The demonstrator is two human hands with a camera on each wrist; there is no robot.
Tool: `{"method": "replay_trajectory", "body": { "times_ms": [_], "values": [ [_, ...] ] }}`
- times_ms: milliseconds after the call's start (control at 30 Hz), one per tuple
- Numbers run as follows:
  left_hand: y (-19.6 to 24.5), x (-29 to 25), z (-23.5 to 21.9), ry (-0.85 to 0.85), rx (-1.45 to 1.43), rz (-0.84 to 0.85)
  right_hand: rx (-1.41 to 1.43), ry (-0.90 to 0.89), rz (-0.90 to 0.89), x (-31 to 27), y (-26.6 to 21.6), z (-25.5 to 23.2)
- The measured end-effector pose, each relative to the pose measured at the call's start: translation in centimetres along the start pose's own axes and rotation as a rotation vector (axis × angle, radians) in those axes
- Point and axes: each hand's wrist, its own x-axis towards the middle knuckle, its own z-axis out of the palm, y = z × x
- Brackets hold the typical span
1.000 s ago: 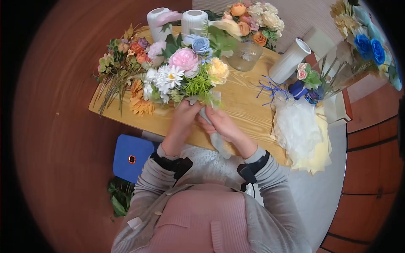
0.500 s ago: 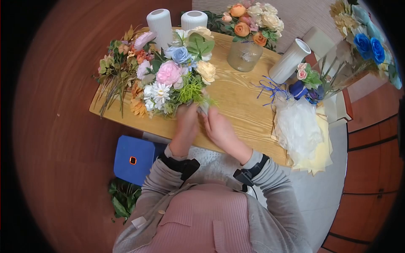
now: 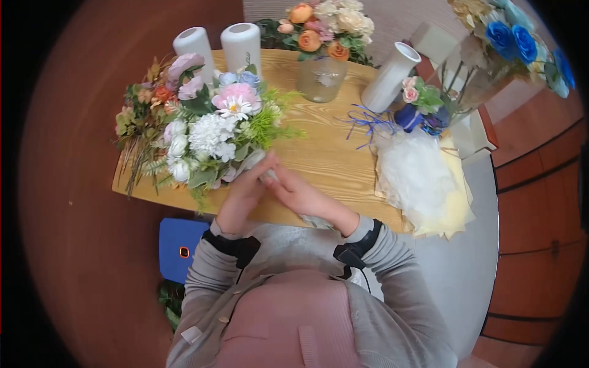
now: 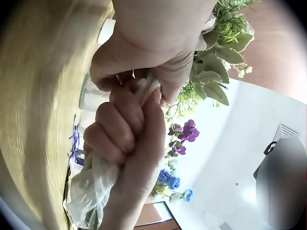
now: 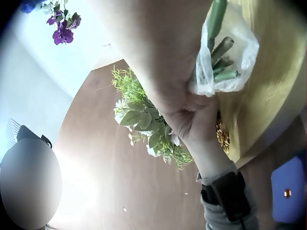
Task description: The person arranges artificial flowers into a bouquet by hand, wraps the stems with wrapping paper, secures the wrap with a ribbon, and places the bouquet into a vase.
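Observation:
A mixed bouquet (image 3: 211, 135) of white, pink and blue flowers with greenery leans over the table's left front edge. Around its lower part my left hand (image 3: 242, 193) grips the neck, just under the blooms. My right hand (image 3: 297, 193) curls round the wrapped stems beside it, the two hands touching. Translucent whitish wrap (image 5: 247, 52) sticks out below the right hand, with cut green stem ends (image 5: 225, 50) inside it. In the left wrist view the right hand's fingers (image 4: 112, 124) close over the wrap, and a thin strip of it shows between the hands.
Behind the bouquet stand two white vases (image 3: 241, 46), with loose flowers (image 3: 138, 135) heaped at left. A glass vase (image 3: 322, 80), a tilted white vase (image 3: 389, 76), blue ribbon (image 3: 368, 119) and sheets of white wrap (image 3: 411, 172) lie toward the right. A blue stool (image 3: 181, 245) is below.
The bouquet has tipped and turned to the left, its blooms now lower over the table edge. Both hands have shifted left with it, and the head view has moved too.

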Motion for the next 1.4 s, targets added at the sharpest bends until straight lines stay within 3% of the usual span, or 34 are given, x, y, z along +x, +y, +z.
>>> {"method": "replay_trajectory", "body": {
  "times_ms": [33,100,133,200,300,367,400,533,600,633,700,767,833,867,933,1067,1133,1233,1400],
  "values": [
    [-0.2,0.1,0.1,-0.012,-0.002,-0.012,-0.001,0.015,0.009,0.1,0.7,0.3],
    [-0.5,0.1,0.0,0.084,-0.07,-0.021,-0.232,0.312,-0.4,0.2,2.6,1.3],
    [-0.7,0.1,0.0,0.158,-0.035,-0.026,-0.236,0.319,-0.393,-0.1,2.4,1.3],
    [-1.1,0.3,0.1,0.209,-0.021,-0.025,-0.511,0.228,-0.013,-0.6,1.9,1.3],
    [-1.4,0.3,0.9,0.278,-0.022,-0.059,-0.716,0.3,-0.037,-0.4,3.2,1.8],
    [-1.8,0.6,1.4,0.468,0.106,0.016,-0.855,0.363,-0.088,-0.3,4.0,2.1],
    [-1.6,0.6,1.7,0.465,0.109,0.013,-0.997,0.419,-0.142,-0.3,4.3,2.2],
    [-1.6,0.9,1.7,0.475,0.19,-0.026,-1.093,0.492,-0.297,-0.7,4.3,1.6],
    [-1.1,1.2,1.2,0.503,0.184,-0.029,-0.786,0.25,-0.106,-1.2,3.5,1.2],
    [-0.5,1.1,0.7,0.504,0.185,-0.03,-0.784,0.25,-0.106,-1.3,3.1,0.2],
    [0.3,0.9,0.0,0.492,0.054,0.034,-0.425,-0.051,-0.174,-1.6,2.8,-3.7],
    [0.4,0.7,0.1,0.525,0.049,0.093,-0.465,0.153,-0.113,-2.0,3.5,-7.9],
    [0.4,0.4,-0.1,0.56,0.029,0.217,-0.767,0.414,-0.013,-2.2,4.7,-13.0],
    [0.9,-0.2,0.5,0.534,0.029,0.156,-1.009,0.601,-0.023,-2.3,6.3,-15.4],
    [0.6,-0.6,0.2,0.548,0.005,0.115,-1.056,0.683,0.226,-2.3,6.4,-18.7],
    [-0.2,-0.9,-0.2,0.563,-0.013,0.102,-1.255,0.565,0.328,-1.4,8.2,-21.4],
    [-0.2,-1.0,-0.3,0.541,-0.007,0.113,-1.233,0.508,0.122,-0.9,8.9,-22.5],
    [0.4,-1.7,-0.3,0.504,0.012,0.112,-1.184,0.369,-0.012,-1.0,8.3,-23.8],
    [0.3,-2.4,-0.3,0.467,0.029,0.146,-1.302,0.257,0.02,-0.6,8.6,-23.1]
  ]
}}
